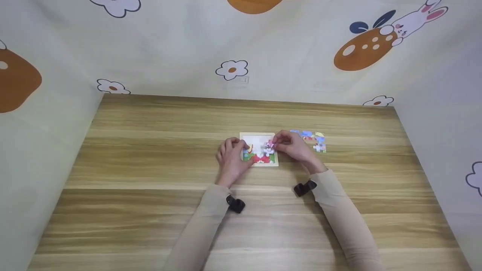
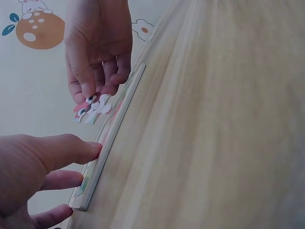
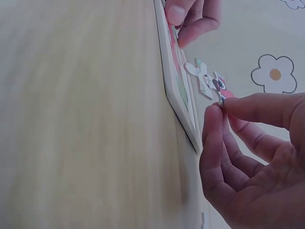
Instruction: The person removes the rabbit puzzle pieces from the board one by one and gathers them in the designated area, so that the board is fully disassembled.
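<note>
A small jigsaw tray [image 1: 258,134] with a pale wooden rim lies on the table, partly filled with colourful pieces along its bottom and left side. My left hand [image 1: 231,160] holds the tray at its left side, the thumb at the lower rim and the curled fingers farther up. Between thumb and fingertips, my right hand [image 1: 295,147] pinches a white and pink jigsaw piece [image 1: 269,148] with a cartoon face. In the left wrist view this piece [image 2: 93,109] is tilted over the tray [image 2: 112,140]. The right wrist view shows the piece [image 3: 205,81] above the tray's rim [image 3: 183,114].
Several loose jigsaw pieces [image 1: 319,137] lie right of the tray, partly behind the right hand. The wood-grain table [image 1: 158,158] meets a patterned cloth wall [image 1: 180,56] at its back. Black wrist cameras sit on both sleeves.
</note>
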The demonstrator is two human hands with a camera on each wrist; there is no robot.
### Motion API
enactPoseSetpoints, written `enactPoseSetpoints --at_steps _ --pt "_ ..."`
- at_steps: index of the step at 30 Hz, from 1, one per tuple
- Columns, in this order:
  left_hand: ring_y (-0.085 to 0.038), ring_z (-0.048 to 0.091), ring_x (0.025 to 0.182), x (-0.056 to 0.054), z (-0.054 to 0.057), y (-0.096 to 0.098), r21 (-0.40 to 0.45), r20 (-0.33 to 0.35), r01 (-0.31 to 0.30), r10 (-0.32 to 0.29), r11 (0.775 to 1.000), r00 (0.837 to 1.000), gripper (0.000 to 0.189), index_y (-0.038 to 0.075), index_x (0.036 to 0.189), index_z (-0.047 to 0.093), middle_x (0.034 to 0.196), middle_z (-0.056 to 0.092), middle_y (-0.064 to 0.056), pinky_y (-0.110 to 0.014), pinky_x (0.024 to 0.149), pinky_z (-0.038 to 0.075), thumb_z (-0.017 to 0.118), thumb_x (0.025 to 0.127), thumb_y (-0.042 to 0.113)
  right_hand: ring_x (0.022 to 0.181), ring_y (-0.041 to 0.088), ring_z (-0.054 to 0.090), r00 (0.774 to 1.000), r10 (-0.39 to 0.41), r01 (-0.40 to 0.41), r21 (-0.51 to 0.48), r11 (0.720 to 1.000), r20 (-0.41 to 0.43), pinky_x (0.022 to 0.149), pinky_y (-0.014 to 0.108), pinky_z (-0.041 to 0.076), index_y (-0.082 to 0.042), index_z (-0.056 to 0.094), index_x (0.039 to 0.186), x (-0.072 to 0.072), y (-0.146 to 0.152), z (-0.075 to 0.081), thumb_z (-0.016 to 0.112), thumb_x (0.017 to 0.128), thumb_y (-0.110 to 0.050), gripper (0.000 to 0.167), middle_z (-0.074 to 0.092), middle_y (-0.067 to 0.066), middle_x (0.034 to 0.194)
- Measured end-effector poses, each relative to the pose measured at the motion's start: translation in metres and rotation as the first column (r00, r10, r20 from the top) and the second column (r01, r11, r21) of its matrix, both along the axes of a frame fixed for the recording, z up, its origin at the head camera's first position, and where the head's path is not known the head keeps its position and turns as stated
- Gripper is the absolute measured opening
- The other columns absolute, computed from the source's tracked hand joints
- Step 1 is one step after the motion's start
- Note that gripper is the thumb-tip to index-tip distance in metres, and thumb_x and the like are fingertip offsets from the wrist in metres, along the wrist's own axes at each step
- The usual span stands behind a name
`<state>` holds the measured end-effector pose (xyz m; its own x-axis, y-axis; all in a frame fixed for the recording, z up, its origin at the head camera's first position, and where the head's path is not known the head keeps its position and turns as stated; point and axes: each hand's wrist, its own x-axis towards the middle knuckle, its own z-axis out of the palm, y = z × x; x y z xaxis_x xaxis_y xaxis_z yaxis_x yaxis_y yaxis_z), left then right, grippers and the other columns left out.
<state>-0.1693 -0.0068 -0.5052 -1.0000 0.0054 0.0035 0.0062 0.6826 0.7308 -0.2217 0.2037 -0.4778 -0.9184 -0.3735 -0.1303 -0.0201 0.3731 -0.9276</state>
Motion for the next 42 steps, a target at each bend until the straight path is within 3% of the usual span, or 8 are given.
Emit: enactPoseSetpoints --at_steps 10,25,34,42 --pt "-0.033 0.031 0.125 0.001 0.000 0.000 0.004 -0.026 0.008 -0.008 1.000 1.000 0.035 0.015 0.098 0.060 0.129 0.041 -0.008 -0.053 0.106 0.017 0.083 0.073 0.025 0.082 0.013 0.064 0.997 -0.069 0.071 -0.046 0.996 0.042 0.074 0.027 0.054 0.014 0.058 0.102 0.003 0.021 0.004 0.060 0.088 0.007 0.015 0.066 0.014 0.093" --pt "-0.033 0.030 0.126 0.002 0.000 0.000 0.008 -0.006 0.007 -0.007 1.000 1.000 0.034 0.015 0.098 0.061 0.130 0.042 -0.008 -0.052 0.107 0.016 0.082 0.074 0.025 0.081 0.011 0.064 0.990 -0.139 0.140 -0.105 0.985 0.014 0.073 0.023 0.052 0.017 0.056 0.100 0.002 0.053 0.006 0.059 0.086 0.012 0.015 0.066 0.008 0.090" --pt "-0.033 0.029 0.126 0.002 0.000 -0.001 -0.001 -0.024 0.013 -0.013 1.000 1.000 0.034 0.015 0.098 0.060 0.130 0.041 -0.007 -0.051 0.105 0.018 0.082 0.075 0.027 0.081 0.010 0.062 0.983 -0.180 0.178 -0.057 0.982 -0.024 0.072 0.021 0.050 0.018 0.054 0.102 0.003 0.068 0.012 0.060 0.087 0.009 0.018 0.066 0.013 0.093" --pt "-0.034 0.029 0.126 0.003 0.000 -0.001 -0.005 -0.025 0.016 -0.016 1.000 1.000 0.034 0.015 0.099 0.060 0.130 0.040 -0.007 -0.051 0.104 0.018 0.082 0.075 0.026 0.075 0.010 0.060 0.975 -0.215 0.217 0.043 0.975 -0.058 0.066 0.023 0.050 0.016 0.056 0.102 0.002 0.084 0.013 0.060 0.086 0.009 0.017 0.065 0.014 0.093"
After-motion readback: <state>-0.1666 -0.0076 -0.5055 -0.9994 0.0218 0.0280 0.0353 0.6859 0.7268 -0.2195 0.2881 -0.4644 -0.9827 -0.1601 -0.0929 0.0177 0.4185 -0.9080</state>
